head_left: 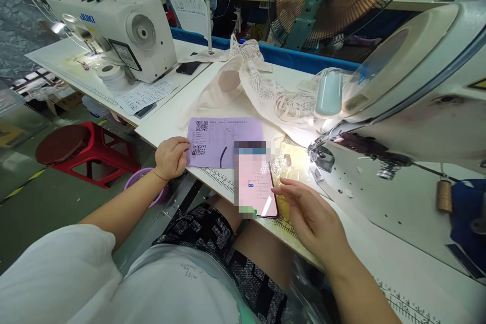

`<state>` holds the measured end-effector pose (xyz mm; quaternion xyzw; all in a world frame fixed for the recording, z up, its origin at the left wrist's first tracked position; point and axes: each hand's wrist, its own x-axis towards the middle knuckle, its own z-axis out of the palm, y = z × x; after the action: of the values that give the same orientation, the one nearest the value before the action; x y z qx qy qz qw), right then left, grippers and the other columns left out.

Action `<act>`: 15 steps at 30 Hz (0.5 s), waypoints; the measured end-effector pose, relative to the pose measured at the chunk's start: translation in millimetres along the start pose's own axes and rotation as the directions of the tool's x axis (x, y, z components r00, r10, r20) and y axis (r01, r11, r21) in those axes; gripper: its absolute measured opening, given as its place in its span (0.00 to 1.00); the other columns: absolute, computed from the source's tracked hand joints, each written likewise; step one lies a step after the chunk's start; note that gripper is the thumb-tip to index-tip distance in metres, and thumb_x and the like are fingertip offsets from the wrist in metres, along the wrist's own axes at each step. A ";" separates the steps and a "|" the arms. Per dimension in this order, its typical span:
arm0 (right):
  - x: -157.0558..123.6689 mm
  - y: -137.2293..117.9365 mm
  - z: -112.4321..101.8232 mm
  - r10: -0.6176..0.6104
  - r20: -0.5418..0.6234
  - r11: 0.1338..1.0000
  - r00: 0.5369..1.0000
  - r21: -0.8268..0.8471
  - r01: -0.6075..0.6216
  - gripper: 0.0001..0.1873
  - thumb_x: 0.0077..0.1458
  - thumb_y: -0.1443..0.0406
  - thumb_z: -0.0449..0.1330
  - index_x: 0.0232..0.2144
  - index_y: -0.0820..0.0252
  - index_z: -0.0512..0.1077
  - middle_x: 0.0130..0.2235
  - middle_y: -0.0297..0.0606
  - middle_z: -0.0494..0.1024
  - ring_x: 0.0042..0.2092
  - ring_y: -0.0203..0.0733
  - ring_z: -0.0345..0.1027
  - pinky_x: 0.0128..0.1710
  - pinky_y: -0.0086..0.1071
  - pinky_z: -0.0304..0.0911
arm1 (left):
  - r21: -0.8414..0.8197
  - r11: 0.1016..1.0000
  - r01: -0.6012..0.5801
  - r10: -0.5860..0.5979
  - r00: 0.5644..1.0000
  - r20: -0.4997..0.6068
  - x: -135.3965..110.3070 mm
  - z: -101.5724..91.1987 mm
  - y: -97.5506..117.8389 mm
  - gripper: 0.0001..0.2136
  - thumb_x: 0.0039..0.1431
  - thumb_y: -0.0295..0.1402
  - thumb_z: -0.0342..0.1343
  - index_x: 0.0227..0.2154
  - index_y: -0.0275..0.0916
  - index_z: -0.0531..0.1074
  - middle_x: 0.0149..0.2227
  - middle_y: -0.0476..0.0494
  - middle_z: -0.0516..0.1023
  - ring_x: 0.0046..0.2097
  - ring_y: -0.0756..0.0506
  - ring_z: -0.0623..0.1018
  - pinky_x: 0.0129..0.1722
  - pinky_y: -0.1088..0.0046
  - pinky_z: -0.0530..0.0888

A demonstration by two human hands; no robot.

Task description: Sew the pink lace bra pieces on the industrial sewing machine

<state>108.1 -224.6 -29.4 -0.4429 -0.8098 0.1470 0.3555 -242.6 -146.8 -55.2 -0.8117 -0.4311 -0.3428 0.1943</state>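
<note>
Pinning one purple sheet (224, 142) to the desk (167, 126), the left hand (171, 158) has its grip curled tight on the sheet's left edge. Two QR codes (201, 126) are printed on the sheet. One smartphone (255, 182) overlaps its lower right corner at the desk's near edge. The right hand (309, 212) lies just beside it, grip wide, fingertips (279, 190) touching its right side. Two sewing machines show: the near machine (417, 86) and a JUKI machine (125, 35).

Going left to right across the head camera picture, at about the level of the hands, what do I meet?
red stool → left hand, resting on the sheet's left edge → purple sheet → phone → right hand, fingers at the phone's right side → brass cylinder
</note>
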 end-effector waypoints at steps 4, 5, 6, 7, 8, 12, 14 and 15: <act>1.0 -1.2 -1.1 -0.006 0.009 1.000 1.000 0.000 0.006 0.15 0.57 0.72 0.49 0.44 0.53 0.66 0.44 0.38 0.75 0.52 0.43 0.66 0.47 0.40 0.67 | -0.001 1.000 -0.006 0.006 1.000 -0.003 0.0 0.0 -0.3 0.09 0.52 0.29 0.45 0.32 0.38 0.69 0.37 0.41 0.78 0.38 0.42 0.76 0.34 0.64 0.71; 1.5 -1.9 -1.6 -0.012 0.014 1.000 1.000 -0.005 0.012 0.15 0.57 0.72 0.48 0.44 0.54 0.67 0.44 0.39 0.75 0.51 0.43 0.67 0.46 0.40 0.68 | 0.003 1.000 0.001 -0.001 1.000 0.003 0.0 0.0 -0.3 0.09 0.52 0.29 0.45 0.31 0.38 0.70 0.36 0.41 0.78 0.38 0.42 0.77 0.34 0.64 0.72; 2.0 -2.7 -2.0 -0.019 0.018 1.000 1.000 -0.014 0.019 0.15 0.57 0.72 0.48 0.44 0.54 0.67 0.45 0.39 0.75 0.51 0.43 0.67 0.45 0.39 0.68 | 0.006 1.000 0.009 -0.009 1.000 0.010 -0.1 0.0 -0.4 0.09 0.52 0.30 0.44 0.31 0.39 0.70 0.36 0.41 0.78 0.38 0.42 0.77 0.34 0.64 0.72; 2.3 -3.3 -2.3 -0.026 0.024 0.999 0.999 -0.023 0.026 0.15 0.57 0.72 0.48 0.43 0.54 0.68 0.45 0.40 0.75 0.50 0.43 0.68 0.44 0.39 0.69 | 0.010 1.000 0.016 -0.016 1.000 0.017 -0.1 0.0 -0.4 0.09 0.52 0.30 0.44 0.31 0.39 0.70 0.36 0.41 0.78 0.38 0.42 0.77 0.34 0.64 0.72; 2.4 -3.5 -2.6 -0.030 0.029 0.999 0.999 -0.031 0.031 0.15 0.56 0.72 0.48 0.43 0.54 0.68 0.46 0.40 0.75 0.50 0.43 0.68 0.43 0.39 0.69 | 0.010 1.000 0.019 -0.019 1.000 0.022 -0.1 0.0 -0.4 0.09 0.52 0.30 0.44 0.31 0.39 0.70 0.36 0.41 0.78 0.38 0.42 0.77 0.34 0.64 0.72; 1.2 -1.8 -4.3 0.015 -0.037 1.000 0.999 -0.015 -0.016 0.15 0.56 0.71 0.48 0.42 0.53 0.68 0.44 0.38 0.76 0.49 0.44 0.68 0.45 0.40 0.68 | 0.007 1.000 0.020 -0.020 1.000 0.020 -0.2 0.2 -1.0 0.10 0.52 0.31 0.44 0.31 0.39 0.70 0.37 0.41 0.78 0.37 0.43 0.77 0.34 0.64 0.72; -0.3 -2.1 -6.4 0.090 -0.123 0.996 0.988 -0.002 -0.090 0.14 0.56 0.71 0.49 0.41 0.53 0.68 0.41 0.36 0.77 0.48 0.44 0.69 0.45 0.41 0.67 | 0.004 1.000 0.016 -0.016 1.000 0.016 -0.1 0.3 -1.4 0.10 0.52 0.31 0.44 0.31 0.39 0.70 0.37 0.41 0.78 0.37 0.43 0.77 0.34 0.64 0.72; -1.5 -3.6 -7.5 0.127 -0.165 0.992 0.978 0.001 -0.128 0.13 0.56 0.71 0.49 0.41 0.53 0.68 0.40 0.36 0.77 0.48 0.44 0.69 0.45 0.42 0.67 | 0.003 1.000 0.013 -0.013 1.000 0.015 0.0 0.4 -1.6 0.10 0.52 0.31 0.44 0.31 0.39 0.70 0.37 0.41 0.78 0.37 0.43 0.77 0.34 0.64 0.72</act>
<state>111.7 -228.4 -22.8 -0.5062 -0.7483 0.1286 0.4090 -243.8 -145.7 -55.4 -0.8110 -0.4384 -0.3375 0.1902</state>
